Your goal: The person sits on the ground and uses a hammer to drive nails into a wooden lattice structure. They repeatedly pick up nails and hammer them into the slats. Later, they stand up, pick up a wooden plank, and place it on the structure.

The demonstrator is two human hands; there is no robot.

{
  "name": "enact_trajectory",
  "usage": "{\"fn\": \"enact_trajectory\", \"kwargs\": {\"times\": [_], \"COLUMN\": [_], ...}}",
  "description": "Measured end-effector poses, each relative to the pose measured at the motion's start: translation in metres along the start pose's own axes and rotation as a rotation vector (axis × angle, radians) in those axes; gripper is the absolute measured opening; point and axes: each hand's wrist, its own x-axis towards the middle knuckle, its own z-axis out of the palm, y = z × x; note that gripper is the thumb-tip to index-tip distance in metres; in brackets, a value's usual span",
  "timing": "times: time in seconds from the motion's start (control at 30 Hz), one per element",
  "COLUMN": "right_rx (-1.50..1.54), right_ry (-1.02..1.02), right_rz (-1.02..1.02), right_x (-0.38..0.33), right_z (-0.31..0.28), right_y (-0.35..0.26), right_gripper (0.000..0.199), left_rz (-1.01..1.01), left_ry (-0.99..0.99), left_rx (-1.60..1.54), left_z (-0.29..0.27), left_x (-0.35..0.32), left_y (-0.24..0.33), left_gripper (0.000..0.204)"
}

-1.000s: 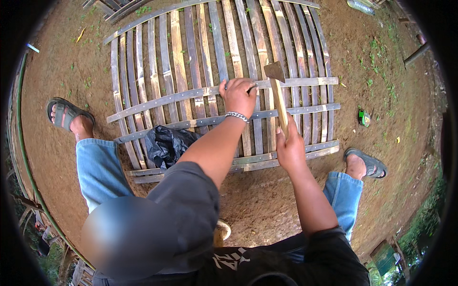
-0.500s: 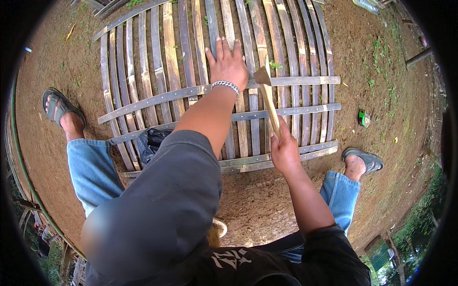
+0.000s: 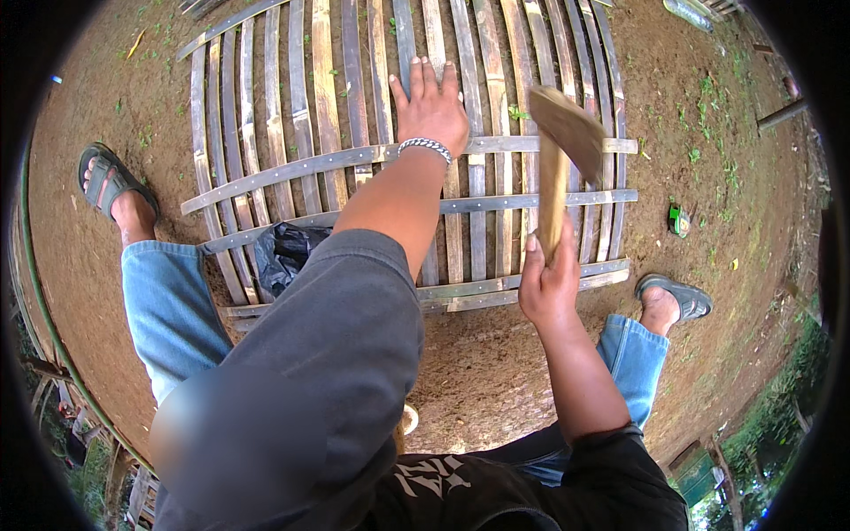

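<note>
Right hand clenched on wooden handle of hatchet, blade raised over bamboo slat panel lying on dirt ground. Left hand flat, grip released, fingers spread on slats beyond the crossbar. Black plastic bag lies between knee and panel's near edge. Sandalled feet flank the panel. Small green object right; bare dirt beyond.

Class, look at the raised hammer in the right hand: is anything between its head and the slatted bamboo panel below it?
Nothing visible. The hammer in the right hand hangs over bare slats of the bamboo panel; the left hand lies flat on the slats to its left.
</note>
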Motion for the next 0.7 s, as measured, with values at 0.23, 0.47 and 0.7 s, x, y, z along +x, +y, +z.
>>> {"fn": "enact_trajectory", "kwargs": {"times": [0.23, 0.47, 0.7], "right_rx": [-0.126, -0.177, 0.077], "right_ry": [-0.135, -0.254, 0.091], "right_rz": [0.048, 0.255, 0.017], "right_x": [-0.007, -0.012, -0.009], "right_z": [0.007, 0.018, 0.013], "right_y": [0.02, 0.034, 0.015], "right_gripper": [0.056, 0.062, 0.054], "left_rz": [-0.011, -0.003, -0.008], "left_ry": [-0.046, 0.008, -0.006], "left_rx": [0.006, -0.005, -0.009], "left_z": [0.001, 0.002, 0.003], "left_x": [-0.007, -0.001, -0.004], "left_y": [0.003, 0.003, 0.0], "left_gripper": [0.058, 0.057, 0.058]}}
